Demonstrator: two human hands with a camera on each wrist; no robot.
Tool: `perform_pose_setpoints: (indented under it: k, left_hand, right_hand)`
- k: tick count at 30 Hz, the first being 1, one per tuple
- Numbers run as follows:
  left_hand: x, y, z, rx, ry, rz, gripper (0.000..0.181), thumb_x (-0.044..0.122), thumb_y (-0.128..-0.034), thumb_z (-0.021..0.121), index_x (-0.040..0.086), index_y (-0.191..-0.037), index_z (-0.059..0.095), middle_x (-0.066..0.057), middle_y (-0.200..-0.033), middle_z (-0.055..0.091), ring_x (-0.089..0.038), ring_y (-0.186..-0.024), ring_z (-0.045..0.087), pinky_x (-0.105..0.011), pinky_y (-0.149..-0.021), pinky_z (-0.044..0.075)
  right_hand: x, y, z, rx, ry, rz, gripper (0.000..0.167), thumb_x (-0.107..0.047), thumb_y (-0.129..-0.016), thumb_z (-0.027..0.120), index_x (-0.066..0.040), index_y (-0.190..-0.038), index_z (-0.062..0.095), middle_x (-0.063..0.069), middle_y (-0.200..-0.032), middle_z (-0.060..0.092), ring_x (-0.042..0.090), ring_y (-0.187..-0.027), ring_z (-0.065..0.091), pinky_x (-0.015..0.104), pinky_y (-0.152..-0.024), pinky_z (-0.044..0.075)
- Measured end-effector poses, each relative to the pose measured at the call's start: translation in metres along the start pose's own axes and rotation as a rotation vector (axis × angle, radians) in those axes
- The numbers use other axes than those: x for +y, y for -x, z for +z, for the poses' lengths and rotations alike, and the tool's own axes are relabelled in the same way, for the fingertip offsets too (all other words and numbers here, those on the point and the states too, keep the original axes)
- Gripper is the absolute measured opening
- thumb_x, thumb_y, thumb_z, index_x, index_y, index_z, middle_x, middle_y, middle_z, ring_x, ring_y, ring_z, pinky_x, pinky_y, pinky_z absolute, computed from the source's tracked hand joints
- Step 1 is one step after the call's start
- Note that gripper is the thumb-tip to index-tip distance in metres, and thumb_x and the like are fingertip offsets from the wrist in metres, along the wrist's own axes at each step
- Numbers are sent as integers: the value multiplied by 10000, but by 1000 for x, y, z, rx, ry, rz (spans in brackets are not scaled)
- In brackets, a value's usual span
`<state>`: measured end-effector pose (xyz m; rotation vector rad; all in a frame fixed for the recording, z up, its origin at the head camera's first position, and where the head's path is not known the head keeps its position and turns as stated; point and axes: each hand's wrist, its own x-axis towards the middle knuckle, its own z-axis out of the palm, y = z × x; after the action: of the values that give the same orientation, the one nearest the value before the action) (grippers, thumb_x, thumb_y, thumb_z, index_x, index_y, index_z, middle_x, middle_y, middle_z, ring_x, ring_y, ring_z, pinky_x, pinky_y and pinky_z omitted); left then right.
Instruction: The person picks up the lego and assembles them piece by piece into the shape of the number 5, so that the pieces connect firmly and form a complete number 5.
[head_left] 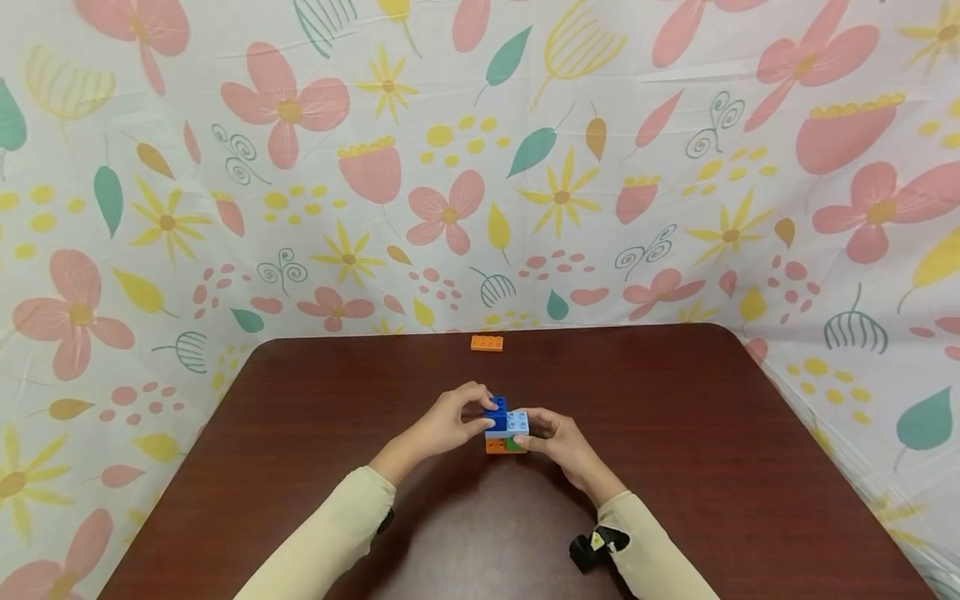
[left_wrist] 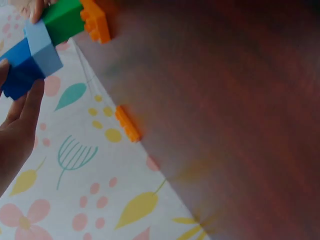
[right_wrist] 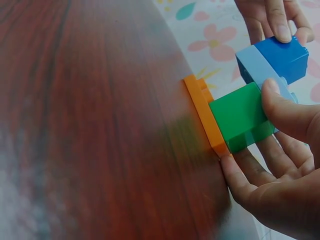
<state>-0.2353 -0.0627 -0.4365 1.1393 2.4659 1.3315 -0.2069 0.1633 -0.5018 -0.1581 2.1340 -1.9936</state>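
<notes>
A small stack of toy building bricks stands on the table in front of me. At its bottom lies an orange flat brick (right_wrist: 204, 115), with a green brick (right_wrist: 240, 117) on it. Above the green one sits a light blue brick (head_left: 518, 422), and a dark blue brick (right_wrist: 284, 57) tops one end of it. My left hand (head_left: 447, 419) pinches the dark blue brick between thumb and fingers. From the other side, my right hand (head_left: 561, 446) holds the stack, its thumb (right_wrist: 285, 107) at the light blue brick and fingers beside the green.
Another orange flat brick (head_left: 487, 343) lies by the far edge of the dark brown table (head_left: 360, 367). Behind the table hangs a white cloth (head_left: 450, 108) printed with flowers and leaves.
</notes>
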Motion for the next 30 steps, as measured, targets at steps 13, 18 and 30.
perform_pose_setpoints:
  k: [13, 18, 30]
  left_hand:
    - [-5, 8, 14, 117, -12, 24, 245, 47, -917, 631, 106, -1126, 518, -85, -1151, 574, -253, -1090, 574, -436, -943, 477]
    - [-6, 9, 18, 156, 29, -23, 445, 60, -910, 649, 119, -1282, 414, -112, -1213, 576, -280, -1128, 560, -506, -955, 453]
    - [-5, 14, 24, 156, 117, -126, 386, 152, -968, 583, 84, -1322, 444, -122, -1222, 561, -258, -1136, 548, -372, -844, 536]
  right_hand:
    - [-3, 2, 0, 3, 24, -5, 474, -167, -856, 741, -31, -1281, 586, 139, -1236, 613, 234, -1049, 604, 373, -827, 532]
    - [-4, 1, 1, 6, 19, -8, 460, -159, -854, 741, -23, -1268, 593, 143, -1236, 614, 244, -1067, 600, 377, -831, 528]
    - [-5, 1, -1, -13, 20, -12, 431, -84, -875, 706, 27, -1270, 571, 174, -1240, 604, 276, -1083, 593, 433, -846, 517]
